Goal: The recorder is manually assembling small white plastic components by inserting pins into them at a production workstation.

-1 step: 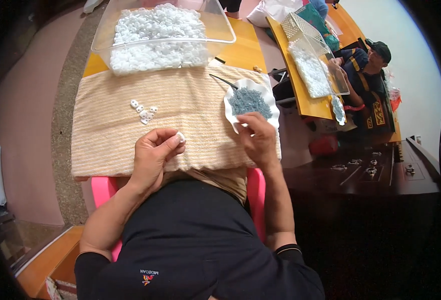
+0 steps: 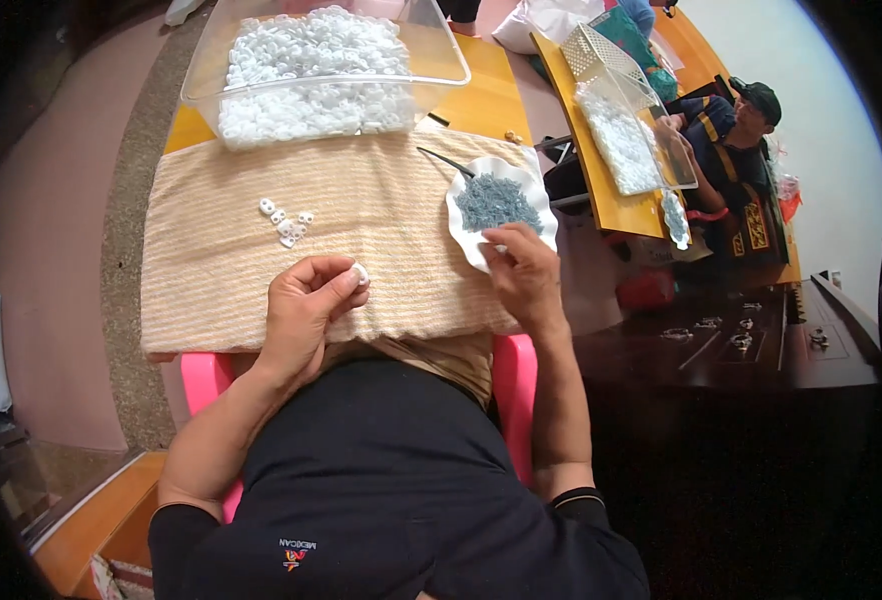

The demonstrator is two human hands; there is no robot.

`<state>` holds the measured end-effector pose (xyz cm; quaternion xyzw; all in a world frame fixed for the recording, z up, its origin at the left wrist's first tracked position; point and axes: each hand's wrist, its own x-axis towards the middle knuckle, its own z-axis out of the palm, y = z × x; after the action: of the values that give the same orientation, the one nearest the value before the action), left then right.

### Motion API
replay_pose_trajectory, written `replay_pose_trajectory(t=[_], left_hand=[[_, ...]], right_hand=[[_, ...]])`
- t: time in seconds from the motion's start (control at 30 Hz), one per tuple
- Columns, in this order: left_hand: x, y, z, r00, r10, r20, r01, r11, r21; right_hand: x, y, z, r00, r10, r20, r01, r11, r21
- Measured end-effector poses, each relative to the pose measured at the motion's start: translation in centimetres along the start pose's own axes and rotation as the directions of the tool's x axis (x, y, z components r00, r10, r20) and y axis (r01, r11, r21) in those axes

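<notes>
My left hand (image 2: pixel 309 305) pinches a small white ring-shaped piece (image 2: pixel 360 272) between thumb and fingertips, above the beige woven cloth (image 2: pixel 211 270). My right hand (image 2: pixel 523 275) rests with curled fingers on the near rim of a white scalloped dish (image 2: pixel 461 222) that holds a heap of small grey-blue pieces (image 2: pixel 496 200). Whether those fingers grip one of the pieces is hidden. Several loose white pieces (image 2: pixel 286 224) lie on the cloth, left of the dish. A clear plastic bin (image 2: pixel 431 40) full of white pieces stands at the far edge of the cloth.
A thin dark tool (image 2: pixel 449 162) lies by the dish. On the right another person (image 2: pixel 736 150) sits at an orange table (image 2: pixel 601 205) with a clear bin (image 2: pixel 621 140) of white pieces and a white basket (image 2: pixel 601 50). A dark wooden table (image 2: pixel 741 345) stands near right.
</notes>
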<state>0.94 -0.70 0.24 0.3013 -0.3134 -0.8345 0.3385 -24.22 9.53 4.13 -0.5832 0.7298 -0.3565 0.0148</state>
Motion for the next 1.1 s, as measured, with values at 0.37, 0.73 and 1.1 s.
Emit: replay_pose_trajectory(t=[0.37,0.73,1.1], left_hand=[[0.2,-0.5,-0.3,1.000,0.014,0.003,-0.014,0.997,0.076],[-0.6,-0.5,0.2,0.972,0.231,0.034,-0.230,0.925,0.301],[-0.8,0.5,0.3,0.950,0.313,0.003,-0.302,0.914,0.272]], right_hand=[[-0.2,1.9,-2.5,0.985,0.091,0.148,-0.033,0.935,-0.352],[4.5,-6.1,5.8,0.934,-0.232,0.273,0.201,0.970,0.135],[9.2,-8.9,12.4,0.751,-0.277,0.599,0.369,0.929,-0.033]])
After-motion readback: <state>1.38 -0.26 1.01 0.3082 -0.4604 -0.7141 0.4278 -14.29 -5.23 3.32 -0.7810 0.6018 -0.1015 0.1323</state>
